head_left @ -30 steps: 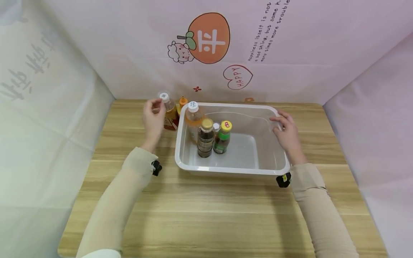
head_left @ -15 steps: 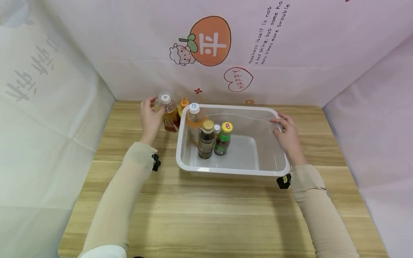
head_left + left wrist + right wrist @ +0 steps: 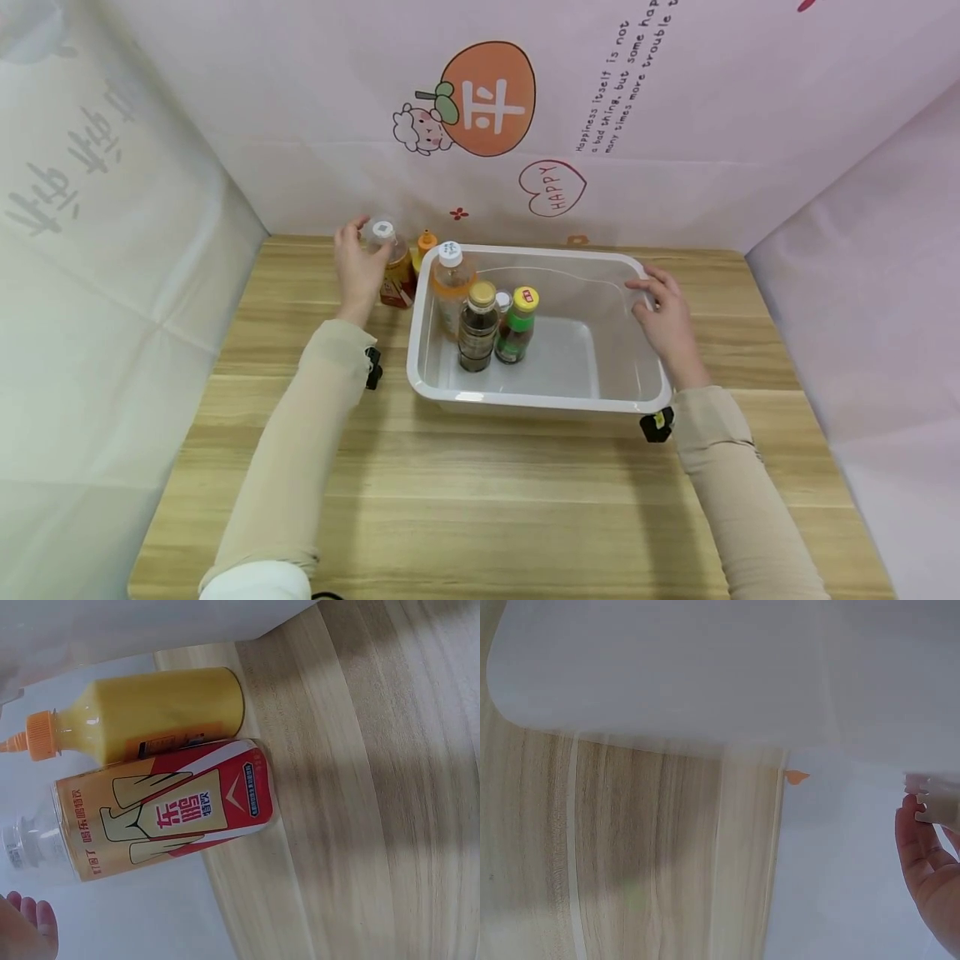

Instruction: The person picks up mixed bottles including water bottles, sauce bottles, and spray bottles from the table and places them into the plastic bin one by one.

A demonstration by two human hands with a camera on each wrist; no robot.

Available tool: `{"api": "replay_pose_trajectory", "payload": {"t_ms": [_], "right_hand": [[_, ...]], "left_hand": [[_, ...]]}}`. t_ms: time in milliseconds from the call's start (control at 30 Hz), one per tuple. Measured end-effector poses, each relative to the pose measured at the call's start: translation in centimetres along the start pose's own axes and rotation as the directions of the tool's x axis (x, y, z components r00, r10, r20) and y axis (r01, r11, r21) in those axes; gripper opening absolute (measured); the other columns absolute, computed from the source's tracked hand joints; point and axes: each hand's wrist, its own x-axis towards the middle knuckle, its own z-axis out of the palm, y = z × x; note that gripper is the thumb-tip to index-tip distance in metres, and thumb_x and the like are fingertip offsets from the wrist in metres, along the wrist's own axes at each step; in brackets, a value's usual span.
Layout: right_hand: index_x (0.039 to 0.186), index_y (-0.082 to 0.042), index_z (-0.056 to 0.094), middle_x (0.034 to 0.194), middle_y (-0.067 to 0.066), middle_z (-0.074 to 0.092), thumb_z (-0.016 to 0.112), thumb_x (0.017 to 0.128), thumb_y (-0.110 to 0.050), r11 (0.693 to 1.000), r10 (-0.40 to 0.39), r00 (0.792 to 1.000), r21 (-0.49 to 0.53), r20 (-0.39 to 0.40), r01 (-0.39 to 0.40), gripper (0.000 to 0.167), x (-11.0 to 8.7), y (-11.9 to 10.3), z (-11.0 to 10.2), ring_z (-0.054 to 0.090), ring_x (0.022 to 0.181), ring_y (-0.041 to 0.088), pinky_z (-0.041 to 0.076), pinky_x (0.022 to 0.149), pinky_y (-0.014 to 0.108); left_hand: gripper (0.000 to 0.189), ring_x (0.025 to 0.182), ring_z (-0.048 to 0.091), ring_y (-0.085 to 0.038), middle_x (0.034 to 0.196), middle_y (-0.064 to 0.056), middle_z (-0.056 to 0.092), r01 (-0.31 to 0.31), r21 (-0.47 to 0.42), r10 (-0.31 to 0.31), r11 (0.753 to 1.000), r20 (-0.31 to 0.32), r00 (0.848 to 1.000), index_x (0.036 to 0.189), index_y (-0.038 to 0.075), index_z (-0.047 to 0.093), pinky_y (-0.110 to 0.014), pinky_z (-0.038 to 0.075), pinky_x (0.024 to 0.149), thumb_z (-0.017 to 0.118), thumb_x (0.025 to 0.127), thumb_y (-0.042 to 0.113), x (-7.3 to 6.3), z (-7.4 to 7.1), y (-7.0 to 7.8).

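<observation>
My left hand point(image 3: 360, 267) reaches beside a clear drink bottle point(image 3: 396, 279) with a white cap and red-orange label. Its fingers and thumb are spread about the bottle's neck; in the left wrist view the visible fingers point(image 3: 37, 915) are apart from it. A yellow squeeze bottle point(image 3: 169, 709) with an orange nozzle stands right alongside. With my right hand point(image 3: 667, 321) I grip the right rim of a white plastic bin point(image 3: 540, 403). Inside its left half stand an orange-labelled bottle point(image 3: 452, 292), a gold-capped dark bottle point(image 3: 477, 333) and a yellow-capped sauce bottle point(image 3: 516, 329).
Another white cap point(image 3: 503, 298) shows between the bottles in the bin; its body is mostly hidden. The wooden table point(image 3: 510, 500) meets a printed white backdrop point(image 3: 330, 167) just behind the bottles. A black cable point(image 3: 327, 595) lies at the front edge.
My left hand has spread its fingers and shifted slightly about the drink bottle's neck. The right hand stays on the bin's rim, and the bottles have not visibly moved.
</observation>
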Motion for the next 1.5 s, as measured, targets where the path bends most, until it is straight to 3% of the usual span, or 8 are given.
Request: {"api": "replay_pose_trajectory", "payload": {"t_ms": [267, 500, 733, 1000, 1200, 1400, 1500], "right_hand": [[0.117, 0.006, 0.061, 0.15, 0.015, 0.036, 0.049, 0.084, 0.005, 1.0, -0.006, 1.0, 0.004, -0.012, 0.006, 0.035, 0.1, 0.0, 0.1, 0.04, 0.132, 0.035, 0.041, 0.096, 0.036], [0.117, 0.007, 0.06, 0.15, 0.016, 0.036, 0.049, 0.084, 0.006, 1.0, -0.003, 1.0, 0.011, -0.008, 0.003, 0.035, 0.0, -0.1, 0.1, 0.039, 0.133, 0.036, 0.042, 0.1, 0.043], [0.117, 0.007, 0.06, 0.15, 0.014, 0.037, 0.049, 0.083, 0.006, 1.0, 0.0, 1.0, 0.03, -0.016, 0.0, 0.035, -0.1, -0.1, 0.1, 0.039, 0.132, 0.034, 0.037, 0.088, 0.019], [0.116, 0.007, 0.06, 0.149, 0.015, 0.037, 0.048, 0.083, 0.006, 0.999, -0.002, 1.0, 0.05, -0.023, 0.003, 0.035, 0.0, 0.2, 0.2, 0.041, 0.13, 0.033, 0.035, 0.085, 0.015], [0.117, 0.007, 0.06, 0.15, 0.015, 0.037, 0.048, 0.083, 0.006, 0.999, 0.005, 1.0, 0.049, -0.019, -0.004, 0.036, 0.0, 0.1, 0.2, 0.042, 0.13, 0.033, 0.037, 0.086, 0.017], [0.117, 0.007, 0.06, 0.15, 0.016, 0.036, 0.048, 0.084, 0.006, 0.999, 0.009, 1.0, 0.039, -0.014, -0.008, 0.036, 0.0, 0.0, 0.1, 0.04, 0.131, 0.034, 0.042, 0.095, 0.032], [0.117, 0.007, 0.06, 0.15, 0.016, 0.036, 0.048, 0.084, 0.006, 0.999, 0.01, 1.0, 0.037, -0.01, -0.009, 0.035, 0.0, 0.0, 0.1, 0.04, 0.131, 0.035, 0.042, 0.096, 0.035]], "left_hand": [[0.059, 0.131, 0.04, -0.03, 0.14, -0.018, 0.04, 0.003, 0.03, -0.003, 1.0, 0.013, 1.0, 0.139, 0.004, 0.043, -0.039, 0.036, 0.113, 0.068, 0.087, 0.013, 0.2, 0.0, -0.1], [0.064, 0.135, 0.038, -0.033, 0.142, -0.019, 0.038, 0.011, 0.072, -0.013, 0.997, 0.022, 1.0, 0.142, 0.006, 0.041, -0.041, 0.032, 0.116, 0.07, 0.086, 0.018, 0.4, -0.1, -0.7], [0.064, 0.135, 0.036, -0.033, 0.141, -0.018, 0.038, 0.005, 0.066, -0.009, 0.998, 0.06, 0.998, 0.144, 0.007, 0.04, -0.042, 0.031, 0.116, 0.068, 0.087, 0.016, 0.3, 0.1, -0.9], [0.063, 0.136, 0.036, -0.033, 0.144, -0.019, 0.037, 0.025, 0.027, -0.027, 0.999, 0.073, 0.997, 0.142, 0.008, 0.039, -0.045, 0.03, 0.116, 0.069, 0.087, 0.016, 0.2, 0.1, -1.1], [0.066, 0.134, 0.04, -0.031, 0.144, -0.018, 0.041, 0.038, -0.04, -0.035, 0.998, 0.087, 0.996, 0.141, 0.006, 0.034, -0.041, 0.035, 0.114, 0.069, 0.086, 0.013, 0.1, 0.1, -1.5], [0.069, 0.131, 0.041, -0.031, 0.143, -0.018, 0.041, 0.032, -0.041, -0.027, 0.999, 0.102, 0.994, 0.141, 0.005, 0.032, -0.042, 0.036, 0.113, 0.071, 0.084, 0.013, 0.0, 0.1, -1.7], [0.07, 0.13, 0.041, -0.03, 0.141, -0.017, 0.041, 0.034, -0.048, -0.029, 0.998, 0.102, 0.994, 0.14, 0.004, 0.033, -0.041, 0.037, 0.112, 0.072, 0.083, 0.013, -0.2, 0.1, -1.8]]}}
